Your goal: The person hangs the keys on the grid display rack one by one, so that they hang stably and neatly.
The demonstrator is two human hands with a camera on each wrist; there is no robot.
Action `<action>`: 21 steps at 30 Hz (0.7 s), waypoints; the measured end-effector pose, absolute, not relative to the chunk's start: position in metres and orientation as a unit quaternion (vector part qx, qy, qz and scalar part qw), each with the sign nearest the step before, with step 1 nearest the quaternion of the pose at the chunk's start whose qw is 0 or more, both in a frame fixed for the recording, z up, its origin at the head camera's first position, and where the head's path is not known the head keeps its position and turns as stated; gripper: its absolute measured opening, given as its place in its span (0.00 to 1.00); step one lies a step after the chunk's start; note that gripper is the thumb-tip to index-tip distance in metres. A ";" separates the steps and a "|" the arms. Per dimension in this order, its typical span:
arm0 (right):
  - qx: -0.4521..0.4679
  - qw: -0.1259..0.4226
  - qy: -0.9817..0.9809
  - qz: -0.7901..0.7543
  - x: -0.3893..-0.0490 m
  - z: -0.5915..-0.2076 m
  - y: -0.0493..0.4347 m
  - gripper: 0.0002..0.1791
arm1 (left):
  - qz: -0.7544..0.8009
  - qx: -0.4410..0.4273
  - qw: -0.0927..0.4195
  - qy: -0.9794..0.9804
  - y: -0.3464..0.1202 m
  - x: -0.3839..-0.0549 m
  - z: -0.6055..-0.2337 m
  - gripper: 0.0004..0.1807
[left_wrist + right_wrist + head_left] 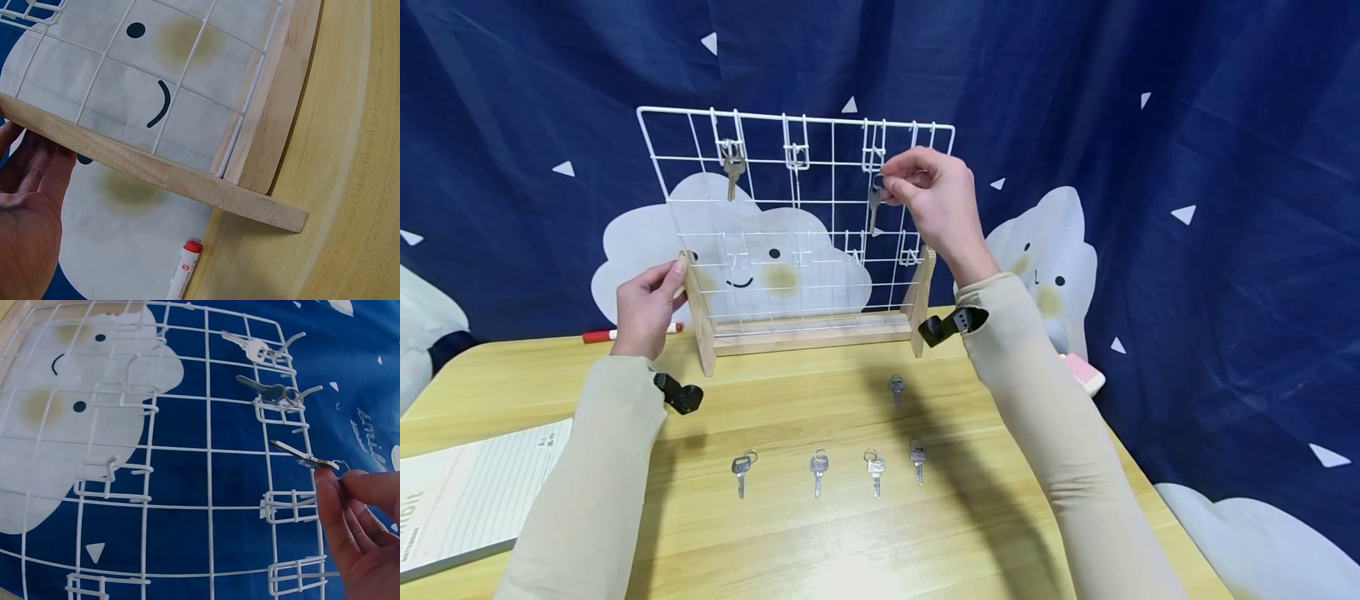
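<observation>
My right hand pinches a key by its ring between thumb and fingertips, just in front of the white wire grid. In the right wrist view the held key points away from the hand, close to a hook and apart from it. Two other keys hang on upper hooks, one key at the end and another key beside it. With thumb and fingers, my left hand grips the wooden side post of the grid's stand; its fingertips are partly hidden.
Several keys with rings lie on the wooden table, one key nearer the stand. A red-capped marker lies behind the left hand. A notebook is at left, a pink-and-white object at right. Lower hooks project from the grid.
</observation>
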State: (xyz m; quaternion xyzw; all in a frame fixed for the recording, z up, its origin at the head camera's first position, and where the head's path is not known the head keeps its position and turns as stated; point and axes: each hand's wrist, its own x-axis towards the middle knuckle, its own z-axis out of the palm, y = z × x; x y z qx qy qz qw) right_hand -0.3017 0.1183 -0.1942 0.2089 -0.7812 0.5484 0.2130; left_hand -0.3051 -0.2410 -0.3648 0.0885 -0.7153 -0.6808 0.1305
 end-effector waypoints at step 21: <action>0.153 0.288 -0.796 0.510 -0.322 -0.187 0.109 0.05 | -0.695 0.086 0.136 -0.701 -0.239 -0.304 -0.364 0.34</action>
